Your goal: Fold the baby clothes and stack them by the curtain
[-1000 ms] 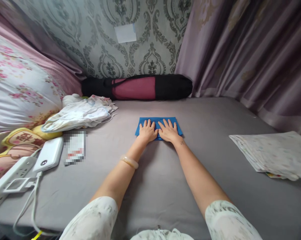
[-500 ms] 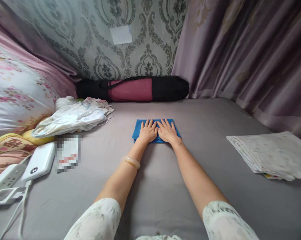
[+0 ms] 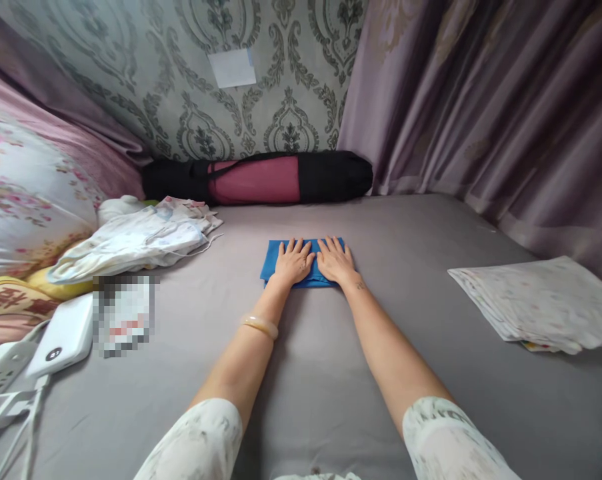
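A folded blue cloth (image 3: 275, 256) lies flat on the grey bed sheet (image 3: 401, 267), straight in front of me. My left hand (image 3: 295, 261) rests palm down on its left half, fingers spread. On the right half lies my right hand (image 3: 335, 259), also flat with fingers apart. The two thumbs are close to each other near the middle of the cloth. A pale bangle (image 3: 261, 325) circles my left forearm. Parts of the cloth are hidden beneath both hands.
A folded pale printed cloth (image 3: 541, 300) lies at right. At left are crumpled white clothes (image 3: 135, 233), a white power bank (image 3: 65, 333), a power strip (image 3: 3, 367) with cables, and a blurred-out packet (image 3: 131, 313). A black and red long bag (image 3: 255, 180) lies by the wall.
The whole view has shifted slightly. Both hands stay flat on the blue cloth; my right hand sits a touch farther from the left one.
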A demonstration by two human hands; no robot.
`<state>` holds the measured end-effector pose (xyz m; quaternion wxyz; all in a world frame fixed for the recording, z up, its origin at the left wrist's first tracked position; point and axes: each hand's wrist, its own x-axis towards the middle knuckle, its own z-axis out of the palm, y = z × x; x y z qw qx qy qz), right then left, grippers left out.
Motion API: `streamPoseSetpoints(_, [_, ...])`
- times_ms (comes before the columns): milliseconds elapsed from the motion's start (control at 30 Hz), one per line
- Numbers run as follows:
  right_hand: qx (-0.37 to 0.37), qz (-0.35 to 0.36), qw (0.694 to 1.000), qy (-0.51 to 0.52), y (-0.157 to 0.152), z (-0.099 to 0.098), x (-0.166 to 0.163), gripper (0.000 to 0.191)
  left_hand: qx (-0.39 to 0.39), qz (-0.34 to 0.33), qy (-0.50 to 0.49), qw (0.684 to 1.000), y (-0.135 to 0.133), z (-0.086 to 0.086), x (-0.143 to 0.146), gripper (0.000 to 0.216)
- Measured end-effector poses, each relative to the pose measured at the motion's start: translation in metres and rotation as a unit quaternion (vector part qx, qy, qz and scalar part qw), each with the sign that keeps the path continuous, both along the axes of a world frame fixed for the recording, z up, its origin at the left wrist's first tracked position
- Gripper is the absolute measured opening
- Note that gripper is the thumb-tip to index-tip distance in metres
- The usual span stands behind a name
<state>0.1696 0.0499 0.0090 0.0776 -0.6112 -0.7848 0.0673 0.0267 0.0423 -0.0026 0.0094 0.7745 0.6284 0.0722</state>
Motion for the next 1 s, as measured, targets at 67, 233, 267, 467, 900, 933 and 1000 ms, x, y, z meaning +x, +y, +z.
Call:
streamPoseSetpoints(67, [-0.009,-0.001,1.000,-0.001,0.000,-0.001,-0.001,0.055,-0.008,-0.001,-0.001,1.000,0.001,-0.002,0.001,0.058])
streamPoseSetpoints(233, [-0.025,-0.001,1.000,0.004,0.001,0.002,0.002,0.056,-0.015,0.000,-0.017,1.000,0.001,0.005,-0.003,0.058])
streamPoseSetpoints(267, [-0.022,-0.006,1.000,0.007,0.001,0.003,0.003,0.056,-0.012,0.006,-0.021,1.000,0.000,0.007,-0.006,0.057])
streamPoseSetpoints(467, [-0.027,-0.059,0.998,0.022,0.002,0.001,0.009,0.061,-0.030,0.096,-0.057,0.993,-0.004,0.013,-0.029,0.059])
streamPoseSetpoints(900, [0.007,-0.044,0.999,0.025,-0.002,0.005,0.003,0.063,-0.038,0.144,-0.131,0.980,-0.006,0.011,-0.046,0.063])
streamPoseSetpoints(933, [0.011,-0.038,0.999,0.022,-0.004,0.006,0.001,0.063,-0.043,0.145,-0.128,0.980,-0.007,0.009,-0.047,0.064])
streamPoseSetpoints(1000, [0.004,-0.031,0.999,0.010,-0.006,0.004,-0.004,0.064,-0.053,0.141,-0.121,0.981,-0.008,0.005,-0.048,0.066])
